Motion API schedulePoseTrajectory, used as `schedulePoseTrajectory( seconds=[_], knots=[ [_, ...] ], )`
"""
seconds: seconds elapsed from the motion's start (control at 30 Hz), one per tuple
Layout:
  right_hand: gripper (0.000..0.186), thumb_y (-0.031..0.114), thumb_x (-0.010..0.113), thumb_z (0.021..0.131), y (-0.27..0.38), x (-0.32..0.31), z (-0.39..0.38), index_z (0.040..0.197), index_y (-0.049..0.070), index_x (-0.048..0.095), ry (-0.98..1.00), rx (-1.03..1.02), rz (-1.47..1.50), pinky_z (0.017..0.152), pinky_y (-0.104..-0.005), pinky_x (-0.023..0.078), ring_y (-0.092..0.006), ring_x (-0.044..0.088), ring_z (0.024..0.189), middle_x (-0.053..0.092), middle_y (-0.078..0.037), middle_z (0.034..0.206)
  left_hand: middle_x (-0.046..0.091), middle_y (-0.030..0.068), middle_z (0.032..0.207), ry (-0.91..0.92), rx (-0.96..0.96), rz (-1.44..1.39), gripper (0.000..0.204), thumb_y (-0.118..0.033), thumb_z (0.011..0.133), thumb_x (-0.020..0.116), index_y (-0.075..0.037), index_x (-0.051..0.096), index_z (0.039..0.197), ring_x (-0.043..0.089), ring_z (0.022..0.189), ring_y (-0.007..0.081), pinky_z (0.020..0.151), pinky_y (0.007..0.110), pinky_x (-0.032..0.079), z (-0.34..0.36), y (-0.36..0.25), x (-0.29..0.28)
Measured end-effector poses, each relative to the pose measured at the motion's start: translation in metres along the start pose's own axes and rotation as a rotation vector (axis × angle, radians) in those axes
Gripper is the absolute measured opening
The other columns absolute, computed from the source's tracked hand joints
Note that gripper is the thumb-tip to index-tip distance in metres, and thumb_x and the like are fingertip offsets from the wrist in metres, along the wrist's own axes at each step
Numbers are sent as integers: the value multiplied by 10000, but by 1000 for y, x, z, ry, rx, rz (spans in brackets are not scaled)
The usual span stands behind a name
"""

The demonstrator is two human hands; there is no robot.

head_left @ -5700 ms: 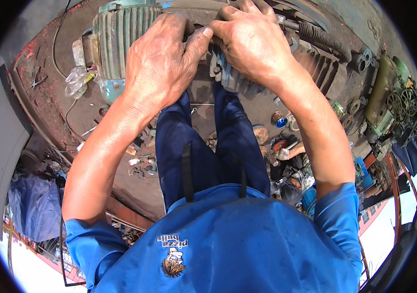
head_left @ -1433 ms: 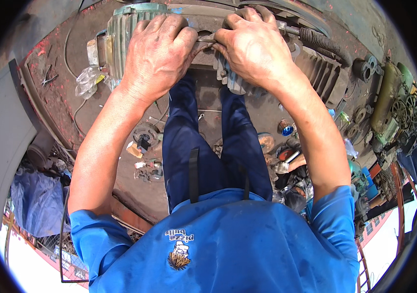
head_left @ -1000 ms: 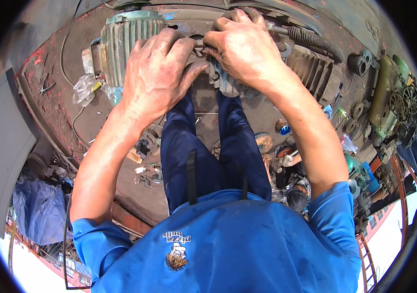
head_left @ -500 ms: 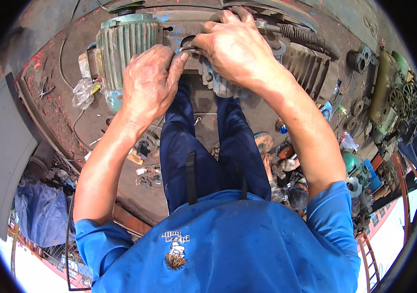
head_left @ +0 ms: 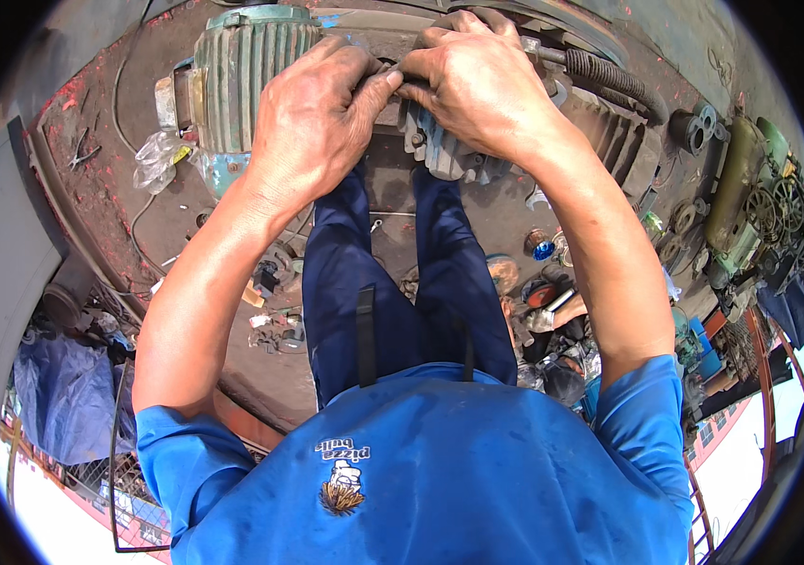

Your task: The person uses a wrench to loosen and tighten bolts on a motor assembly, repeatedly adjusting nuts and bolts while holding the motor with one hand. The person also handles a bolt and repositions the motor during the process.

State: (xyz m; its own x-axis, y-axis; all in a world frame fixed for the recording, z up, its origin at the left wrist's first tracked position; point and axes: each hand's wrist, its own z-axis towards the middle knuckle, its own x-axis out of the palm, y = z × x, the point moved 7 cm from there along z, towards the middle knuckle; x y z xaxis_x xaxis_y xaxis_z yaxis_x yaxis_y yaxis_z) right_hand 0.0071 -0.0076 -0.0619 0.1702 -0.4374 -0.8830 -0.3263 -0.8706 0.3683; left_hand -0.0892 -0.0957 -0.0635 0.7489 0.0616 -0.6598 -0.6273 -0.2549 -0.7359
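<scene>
My left hand (head_left: 319, 118) and my right hand (head_left: 477, 87) meet at the far middle, above the machinery. Thumb and fingers of each are pinched together, the tips nearly touching. A small dark piece shows between them; its kind is mostly hidden by the fingers. Below my right hand sits a grey finned metal casting (head_left: 439, 146) with bolts. To the left of my left hand stands a green ribbed electric motor (head_left: 251, 89). A dark corrugated hose (head_left: 620, 83) with a metal fitting runs off to the right of my right hand.
Pliers (head_left: 84, 156) and a clear plastic bag (head_left: 159, 162) lie on the floor at left, near a cable. A dark finned block (head_left: 614, 141) stands right of my right forearm. Pulleys and an olive cylinder (head_left: 733, 184) crowd the far right. Loose parts litter the ground around my legs.
Both hands have shifted right, the left one more, and are closer together. The thin dark piece that showed between the fingertips is now more hidden. The view has shifted slightly.
</scene>
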Motion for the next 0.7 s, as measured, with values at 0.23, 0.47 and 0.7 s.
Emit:
schedulePoseTrajectory(
  seconds=[0.23, 0.47, 0.7],
  knots=[
    [177, 259, 767, 818, -4, 5, 4, 919, 120, 726, -81, -5, 74, 1056, -573, 389, -316, 621, 1097, 706, -90, 944, 671, 44, 855, 0, -863, -1065, 284, -249, 998, 631, 19, 695, 1066, 567, 714, 105, 652, 261, 469, -25, 45, 34],
    [220, 152, 748, 872, -2, 2, 9, 1065, 47, 727, 30, -82, 126, 881, -430, 514, -369, 636, 971, 697, -133, 935, 698, 53, 982, -111, -451, -766, 243, -135, 980, 617, -7, 711, 1164, 604, 839, 88, 789, 256, 495, -35, 63, 47],
    [115, 30, 713, 823, 11, 11, 16, 930, -2, 686, 34, -209, 196, 688, -376, 541, -326, 667, 771, 682, -157, 850, 698, 117, 1001, -485, -332, -839, 300, -159, 887, 690, -5, 732, 1141, 663, 883, 207, 813, 342, 528, -46, 43, 105]
  ],
)
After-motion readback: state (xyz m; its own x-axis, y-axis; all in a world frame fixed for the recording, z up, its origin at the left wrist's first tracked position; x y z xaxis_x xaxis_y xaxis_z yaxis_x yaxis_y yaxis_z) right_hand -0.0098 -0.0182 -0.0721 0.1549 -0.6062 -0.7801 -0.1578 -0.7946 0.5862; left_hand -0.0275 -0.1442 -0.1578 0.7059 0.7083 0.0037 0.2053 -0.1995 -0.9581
